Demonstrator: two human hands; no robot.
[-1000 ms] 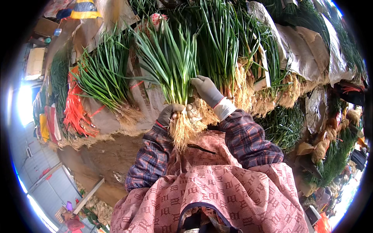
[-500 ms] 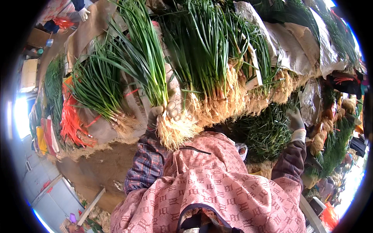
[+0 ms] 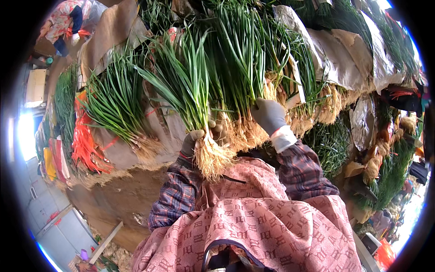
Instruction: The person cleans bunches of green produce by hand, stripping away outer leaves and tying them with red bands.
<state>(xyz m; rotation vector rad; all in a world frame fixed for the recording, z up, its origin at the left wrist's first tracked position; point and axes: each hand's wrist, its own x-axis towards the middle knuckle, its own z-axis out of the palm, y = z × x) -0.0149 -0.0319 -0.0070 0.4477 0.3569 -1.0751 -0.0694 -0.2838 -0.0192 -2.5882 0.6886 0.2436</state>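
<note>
My left hand (image 3: 191,144), in a grey-tan glove, is closed around a bunch of green garlic (image 3: 192,99) just above its roots. The bunch's leaves point away from me, and its pale roots (image 3: 212,159) hang toward my apron. Gloved in grey, my right hand (image 3: 270,116) reaches to a larger heap of green garlic (image 3: 235,59) to the right. Its fingertips are curled around a few stalks near the root end; the leaves and roots hide part of the grip.
Another pile of green garlic (image 3: 118,90) lies at the left beside red plastic strips (image 3: 84,140). Brown sheeting (image 3: 344,52) covers stalks at the back right. Loose green leaves (image 3: 326,145) lie below my right arm. A person (image 3: 68,22) in a floral top works at the far left.
My right hand has come left from above the loose leaves to the heap's stalks. The bunch in my left hand has shifted slightly right, its leaves lower. More of the far-left person shows.
</note>
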